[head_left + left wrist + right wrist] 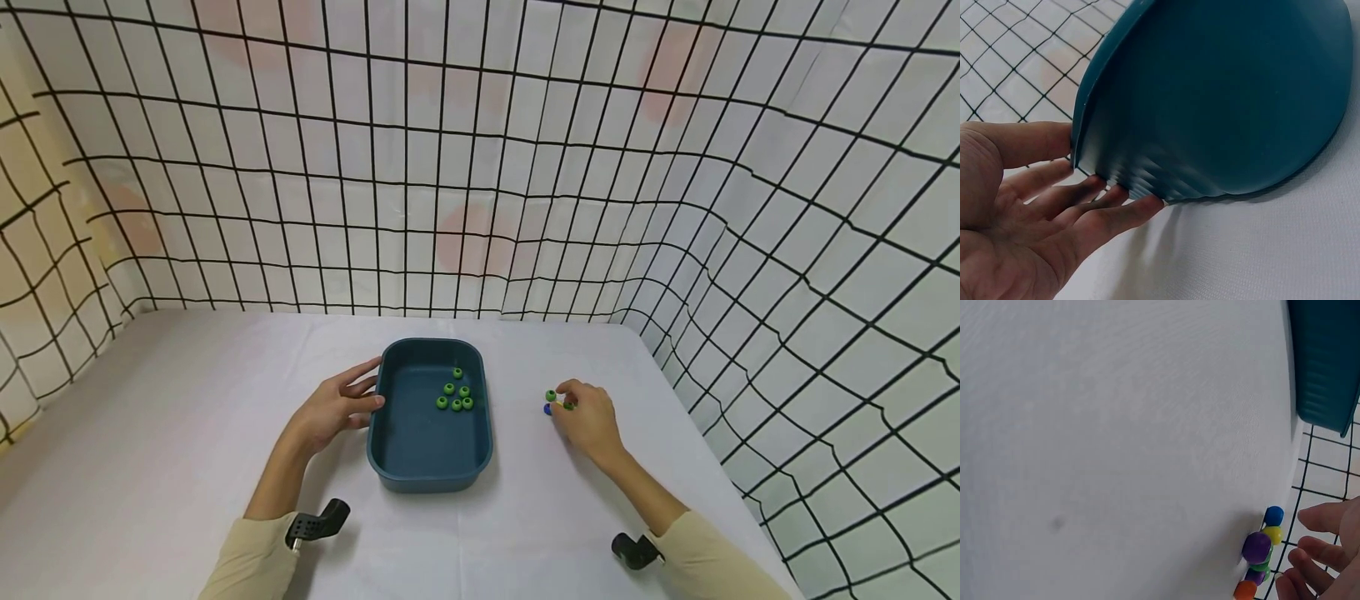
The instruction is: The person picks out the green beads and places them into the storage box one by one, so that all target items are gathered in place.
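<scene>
Left of the tray [408,383], the left hand [330,412] rests spread fingers against its outer wall, probably steadying it; green beads [448,389] sit in the tray's right half; and right of the tray, the right hand [591,419] hovers by loose beads [1256,548], thumb and fingertips parted, seemingly to suit small pieces.
</scene>
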A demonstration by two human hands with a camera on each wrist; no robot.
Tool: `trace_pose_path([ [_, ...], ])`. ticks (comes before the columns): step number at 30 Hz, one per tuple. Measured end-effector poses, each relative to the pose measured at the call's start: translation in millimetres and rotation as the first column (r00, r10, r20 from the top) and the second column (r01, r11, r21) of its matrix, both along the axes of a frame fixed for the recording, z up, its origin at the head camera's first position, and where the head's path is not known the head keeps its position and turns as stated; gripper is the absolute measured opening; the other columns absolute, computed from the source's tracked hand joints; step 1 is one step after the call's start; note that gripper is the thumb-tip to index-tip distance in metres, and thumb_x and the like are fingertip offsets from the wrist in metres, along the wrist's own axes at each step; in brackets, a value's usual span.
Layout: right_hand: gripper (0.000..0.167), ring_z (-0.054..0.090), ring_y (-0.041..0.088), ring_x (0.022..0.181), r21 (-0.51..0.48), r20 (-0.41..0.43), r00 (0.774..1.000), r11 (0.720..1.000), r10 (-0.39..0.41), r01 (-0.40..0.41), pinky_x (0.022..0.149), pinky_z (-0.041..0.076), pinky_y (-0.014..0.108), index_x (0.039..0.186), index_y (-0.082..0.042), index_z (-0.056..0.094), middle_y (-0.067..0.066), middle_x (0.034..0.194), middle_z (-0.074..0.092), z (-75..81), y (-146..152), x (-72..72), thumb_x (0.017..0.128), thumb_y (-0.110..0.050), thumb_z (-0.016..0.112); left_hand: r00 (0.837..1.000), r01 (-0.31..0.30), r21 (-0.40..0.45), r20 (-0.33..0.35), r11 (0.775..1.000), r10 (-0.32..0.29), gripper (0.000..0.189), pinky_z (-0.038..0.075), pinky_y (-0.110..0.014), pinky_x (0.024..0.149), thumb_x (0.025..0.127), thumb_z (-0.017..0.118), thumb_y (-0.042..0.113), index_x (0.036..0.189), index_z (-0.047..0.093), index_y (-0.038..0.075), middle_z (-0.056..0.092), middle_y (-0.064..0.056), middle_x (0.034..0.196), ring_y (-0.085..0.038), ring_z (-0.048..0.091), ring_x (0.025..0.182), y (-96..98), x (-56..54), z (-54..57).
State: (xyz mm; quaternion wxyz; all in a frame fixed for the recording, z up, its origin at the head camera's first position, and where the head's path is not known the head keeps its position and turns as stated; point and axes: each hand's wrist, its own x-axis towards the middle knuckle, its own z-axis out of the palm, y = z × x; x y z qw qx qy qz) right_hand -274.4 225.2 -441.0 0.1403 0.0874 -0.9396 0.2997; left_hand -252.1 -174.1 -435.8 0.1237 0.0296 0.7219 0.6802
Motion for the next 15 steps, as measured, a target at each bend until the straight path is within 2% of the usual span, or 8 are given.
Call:
trace_pose_path([
  [8, 0.021, 0.060, 0.031, 0.082, 0.019, -0.013, 1.000, 1.000, -0.013, 0.013, 0.073, 0.045, 0.040, 0.102, 0.003, 0.073, 0.018, 0.088, 0.072, -4.1, 6.6, 1.1, 0.083, -0.003, 0.073, 1.000, -0.002, 0.001, 0.001, 1.000, 0.002, 0.073, 0.051, -0.052, 0.102, 0.097, 0.063, 0.003, 0.161, 0.031, 0.018, 0.029, -0.022, 0.164, -0.041, 0.040, 0.146, 0.1, 0.1, 0.4],
  [15, 0.019, 0.065, 0.029, 0.083, 0.019, -0.006, 1.000, 0.999, -0.028, 0.028, 0.074, 0.049, 0.040, 0.098, 0.002, 0.073, 0.013, 0.086, 0.073, -9.3, 8.6, -0.5, 0.080, -0.002, 0.073, 1.000, 0.003, 0.008, 0.009, 1.000, -0.003, 0.074, 0.051, -0.052, 0.103, 0.097, 0.063, 0.004, 0.161, 0.030, 0.018, 0.029, -0.022, 0.164, -0.041, 0.041, 0.145, 0.0, 0.5, 0.9],
])
